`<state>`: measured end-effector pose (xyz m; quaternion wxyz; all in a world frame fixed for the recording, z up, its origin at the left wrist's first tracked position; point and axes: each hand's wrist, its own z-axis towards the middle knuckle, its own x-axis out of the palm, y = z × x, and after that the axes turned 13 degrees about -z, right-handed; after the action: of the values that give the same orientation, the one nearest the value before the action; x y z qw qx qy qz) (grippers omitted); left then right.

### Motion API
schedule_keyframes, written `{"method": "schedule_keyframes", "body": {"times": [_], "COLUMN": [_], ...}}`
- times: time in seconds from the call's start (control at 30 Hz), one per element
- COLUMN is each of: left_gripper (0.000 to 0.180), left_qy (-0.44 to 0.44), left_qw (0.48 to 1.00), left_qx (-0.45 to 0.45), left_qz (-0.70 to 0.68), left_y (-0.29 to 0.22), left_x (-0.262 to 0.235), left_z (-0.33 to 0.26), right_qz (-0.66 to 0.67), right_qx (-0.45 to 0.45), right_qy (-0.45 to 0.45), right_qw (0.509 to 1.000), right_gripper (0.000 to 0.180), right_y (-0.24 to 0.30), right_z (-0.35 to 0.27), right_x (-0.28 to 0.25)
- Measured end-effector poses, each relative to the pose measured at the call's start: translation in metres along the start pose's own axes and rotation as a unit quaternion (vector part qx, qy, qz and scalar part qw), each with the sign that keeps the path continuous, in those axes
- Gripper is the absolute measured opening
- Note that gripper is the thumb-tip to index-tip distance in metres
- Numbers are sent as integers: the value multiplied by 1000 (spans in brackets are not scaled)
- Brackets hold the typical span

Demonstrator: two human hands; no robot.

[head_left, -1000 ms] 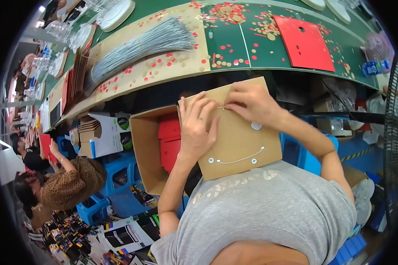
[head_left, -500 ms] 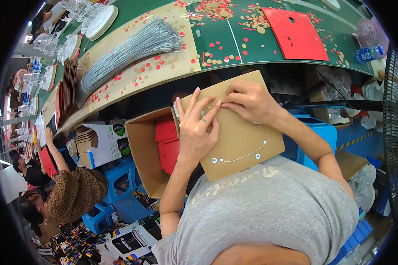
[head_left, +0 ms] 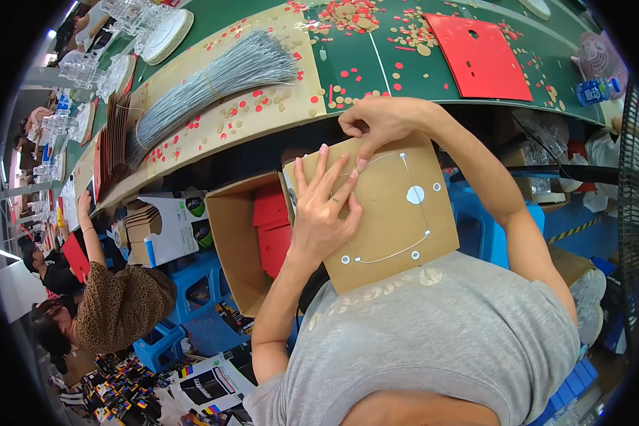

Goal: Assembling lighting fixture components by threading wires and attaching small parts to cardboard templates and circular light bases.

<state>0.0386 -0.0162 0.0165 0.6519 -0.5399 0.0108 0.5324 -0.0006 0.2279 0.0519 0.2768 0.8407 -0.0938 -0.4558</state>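
At the far left, another person in a leopard-print top sits low beside blue plastic stools. Above, on the long workbench, lies a bundle of thin grey metal wires among scattered red and tan punched discs.

Below the bench edge stands an open brown cardboard box with flat red sheets stacked inside it.

Just right of the box, the left hand lies flat on a square brown cardboard panel that rests tilted against the person's grey shirt. Its fingers are spread and stretched straight, pressing down on the panel's left half rather than gripping it; the fingertips point up toward the panel's top edge. A thin silver wire curves across the lower part of the panel between small holes, just right of the left wrist, and a round white spot sits right of the fingers.

The right hand comes over the top edge of the panel, fingers curled down and pinched close on the upper strand of wire near the left fingertips.

Farther right on the bench lies a flat red sheet with a small hole.
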Motion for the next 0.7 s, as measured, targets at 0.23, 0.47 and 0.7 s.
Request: {"method": "schedule_keyframes", "body": {"times": [0.23,0.47,0.7], "left_gripper": [38,29,47], "left_qy": [-25,-145,-404], "left_qw": [1000,973,824], "left_qx": [-2,-49,-25], "left_qz": [-10,-172,-398], "left_y": [8,12,32], "left_x": [-7,-6,-15], "left_z": [5,21,38], "right_qz": [208,356,398], "right_qx": [-90,237,96], "right_qy": [-398,-223,-326], "right_qw": [889,876,852], "right_gripper": [22,41,51], "right_y": [-37,-77,-44], "right_z": [-58,-100,-68], "right_x": [12,197,165]}}
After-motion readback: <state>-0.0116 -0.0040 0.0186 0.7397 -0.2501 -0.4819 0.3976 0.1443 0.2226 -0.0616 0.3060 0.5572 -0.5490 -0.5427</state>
